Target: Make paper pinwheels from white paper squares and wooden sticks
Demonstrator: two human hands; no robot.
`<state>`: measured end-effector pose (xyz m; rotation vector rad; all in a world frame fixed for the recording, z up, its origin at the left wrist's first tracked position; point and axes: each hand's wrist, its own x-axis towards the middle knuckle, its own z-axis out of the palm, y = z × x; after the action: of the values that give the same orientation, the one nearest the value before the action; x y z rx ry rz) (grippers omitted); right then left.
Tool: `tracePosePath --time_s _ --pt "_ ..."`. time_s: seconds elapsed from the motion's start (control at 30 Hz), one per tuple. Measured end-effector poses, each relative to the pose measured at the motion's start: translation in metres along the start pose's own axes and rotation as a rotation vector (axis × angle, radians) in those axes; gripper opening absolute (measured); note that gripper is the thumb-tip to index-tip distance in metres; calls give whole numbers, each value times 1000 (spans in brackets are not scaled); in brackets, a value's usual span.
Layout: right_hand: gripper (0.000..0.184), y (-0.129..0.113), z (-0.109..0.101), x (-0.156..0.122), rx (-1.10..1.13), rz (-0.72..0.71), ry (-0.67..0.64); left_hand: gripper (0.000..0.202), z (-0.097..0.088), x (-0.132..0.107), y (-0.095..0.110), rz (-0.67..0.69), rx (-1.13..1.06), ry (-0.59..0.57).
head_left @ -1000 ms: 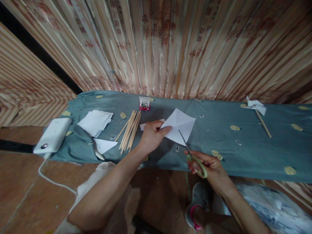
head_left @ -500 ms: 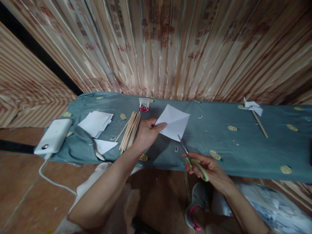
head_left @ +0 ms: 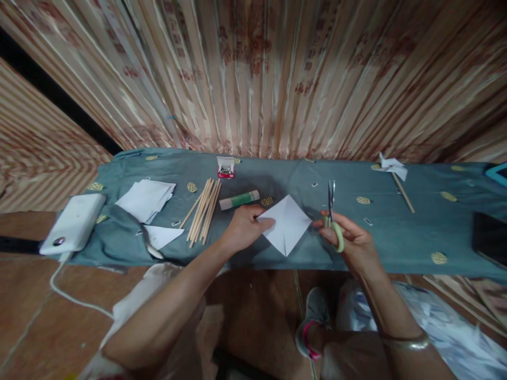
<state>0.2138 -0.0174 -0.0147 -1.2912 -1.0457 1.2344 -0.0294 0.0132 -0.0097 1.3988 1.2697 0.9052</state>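
Pinched in my left hand (head_left: 249,227) is a white square of paper (head_left: 285,227), held by its left corner above the cloth. Creases cross the sheet, and a short slit runs up from its bottom corner. My right hand (head_left: 348,240) grips scissors (head_left: 331,203) with light green handles, blades pointing up and slightly parted. Its fingertips are close to the paper's right corner; whether they touch I cannot tell. Behind my left hand lies a white and green tube (head_left: 240,199), like a glue stick. Several thin wooden sticks (head_left: 204,214) lie to the left.
A teal cloth (head_left: 348,179) covers the long table. On it are a paper stack (head_left: 144,198), a folded paper piece (head_left: 162,236), a small red box (head_left: 226,170) of metal bits, a paper pinwheel (head_left: 393,166) on a stick, a white power bank (head_left: 73,224) and a dark device (head_left: 489,237).
The paper has turned and moved slightly right and down, showing the slit at its lower corner. The scissors have moved away to the right, blades now upward. The tube has come into sight.
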Motion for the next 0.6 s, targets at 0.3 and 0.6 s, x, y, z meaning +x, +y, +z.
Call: tracePosePath --time_s 0.3,0.6 --pt "54 -7 10 -2 -44 40 -70 20 9 -8 5 40 125 -155" --pt "47 -1 15 -6 -78 63 -139 24 14 -9 6 -74 -106 -194"
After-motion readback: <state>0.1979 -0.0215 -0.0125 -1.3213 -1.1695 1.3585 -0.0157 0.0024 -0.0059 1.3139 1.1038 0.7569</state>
